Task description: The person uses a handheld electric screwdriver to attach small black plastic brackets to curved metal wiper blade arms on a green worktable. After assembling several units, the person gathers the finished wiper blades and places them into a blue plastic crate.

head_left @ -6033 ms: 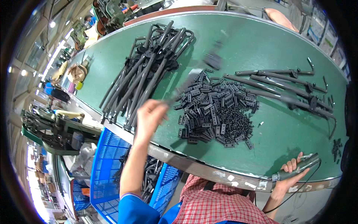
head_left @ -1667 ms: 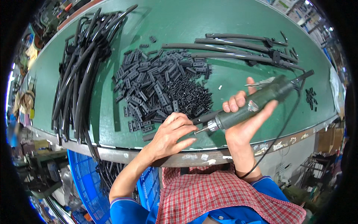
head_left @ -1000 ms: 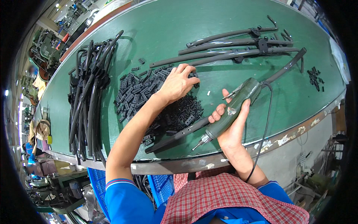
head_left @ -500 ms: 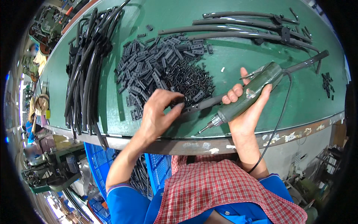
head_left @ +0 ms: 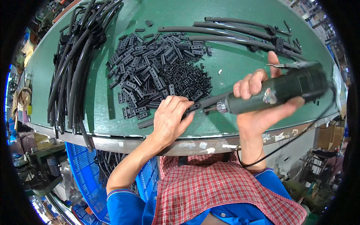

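My left hand (head_left: 170,118) is closed round a dark grey tube (head_left: 147,123) at the near edge of the table. Its thumb and fingertips pinch a small black two-hole plate (head_left: 194,107) against the tube. In my right hand (head_left: 258,99) is a dark green electric screwdriver (head_left: 277,88), tilted nearly level, its cord trailing to the right. The driver's blurred tip points left and lies close to the plate; whether it touches a screw cannot be made out. Beyond my left hand lie a heap of black plates (head_left: 138,75) and a pile of small black screws (head_left: 187,78).
A bundle of black bent tubes (head_left: 78,60) lies at the left of the green table (head_left: 127,15). Several more tubes (head_left: 232,32) lie at the far right. Blue crates (head_left: 80,176), one beside long dark parts, stand below the table edge (head_left: 180,146).
My left hand has shifted right along the tube, and the plate now shows on it. The screwdriver has swung from a steep slant to nearly level, its tip meeting the plate's area.
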